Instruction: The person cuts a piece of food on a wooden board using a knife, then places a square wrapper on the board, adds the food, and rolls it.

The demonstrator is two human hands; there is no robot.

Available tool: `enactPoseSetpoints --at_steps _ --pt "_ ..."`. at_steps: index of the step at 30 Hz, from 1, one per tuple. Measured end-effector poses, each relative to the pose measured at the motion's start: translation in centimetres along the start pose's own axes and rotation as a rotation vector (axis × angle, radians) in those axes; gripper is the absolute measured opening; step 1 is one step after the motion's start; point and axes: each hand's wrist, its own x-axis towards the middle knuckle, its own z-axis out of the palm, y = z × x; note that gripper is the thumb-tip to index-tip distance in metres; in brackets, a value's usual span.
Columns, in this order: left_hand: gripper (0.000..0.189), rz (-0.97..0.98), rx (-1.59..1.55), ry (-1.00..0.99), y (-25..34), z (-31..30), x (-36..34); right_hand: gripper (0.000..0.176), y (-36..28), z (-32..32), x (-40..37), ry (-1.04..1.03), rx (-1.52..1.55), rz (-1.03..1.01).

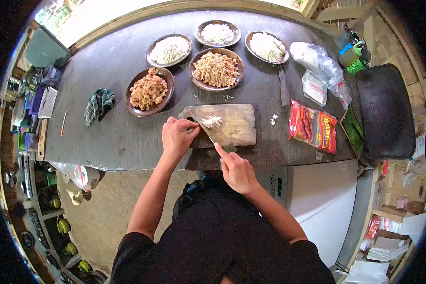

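A wooden cutting board [239,125] lies near the table's front edge, with a small heap of pale shreds [211,122] on it. My right hand [239,173] is closed round a knife, its index finger stretched along the thin blade [208,132]. That blade slants over the board's left part, beside the shreds. At the board's left end, my left hand [177,137] has its thumb and fingers pinched together close to the blade's far end. Whatever sits between those fingertips is too small to make out.
Brown plates [171,87] [242,71] hold browned food; three others [189,50] [239,35] [286,57] hold pale shreds. A cleaver [284,90], red packet [312,126] and plastic bags [317,64] lie right. A checked cloth [99,105] and thin stick [63,124] lie left.
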Motion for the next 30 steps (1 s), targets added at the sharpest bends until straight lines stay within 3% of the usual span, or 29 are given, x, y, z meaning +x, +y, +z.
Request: enactPoseSetpoints --at_steps 8,30 --pt "0.015 -0.106 0.022 -0.032 1.0 -0.7 -0.1 0.055 0.6 -0.3 0.2 0.064 0.070 -0.057" --pt "0.015 -0.060 0.021 -0.039 0.6 -0.5 0.0 0.049 0.8 -0.7 -0.5 0.079 0.031 -0.019"
